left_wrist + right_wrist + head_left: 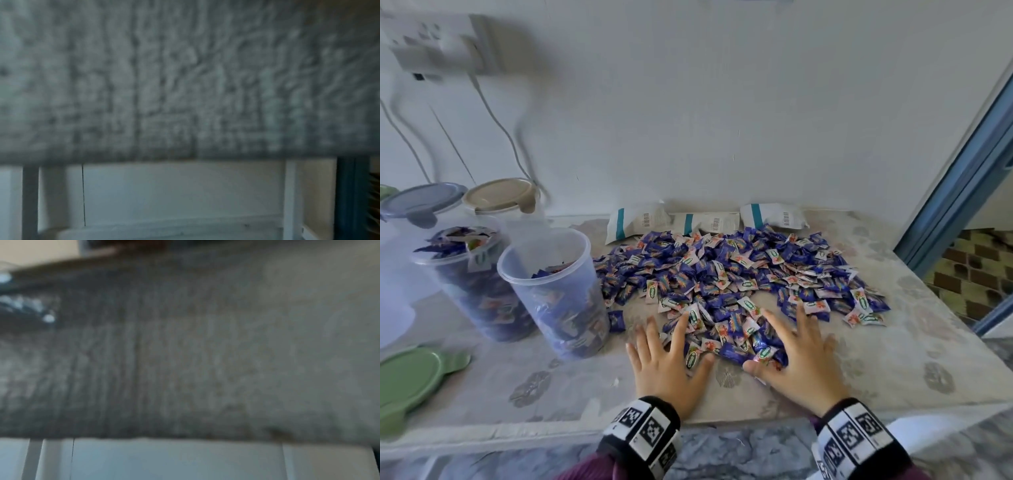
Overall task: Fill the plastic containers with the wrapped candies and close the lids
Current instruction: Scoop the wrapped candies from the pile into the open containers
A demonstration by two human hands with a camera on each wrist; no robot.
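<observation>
Both hands lie flat on the desk at the near edge of the candy pile: left hand and right hand, fingers spread and straight, gripping nothing. Two open containers holding candies stand left, a green lid beside them. Wrist views are blurred.

Glossy foil candies; translucent plastic containers.

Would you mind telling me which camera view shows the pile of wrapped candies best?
The head view: the pile of wrapped candies lies spread over the table, with the left hand and right hand at its near edge. Both wrist views are blurred and show only grey surface, no candies.
</observation>
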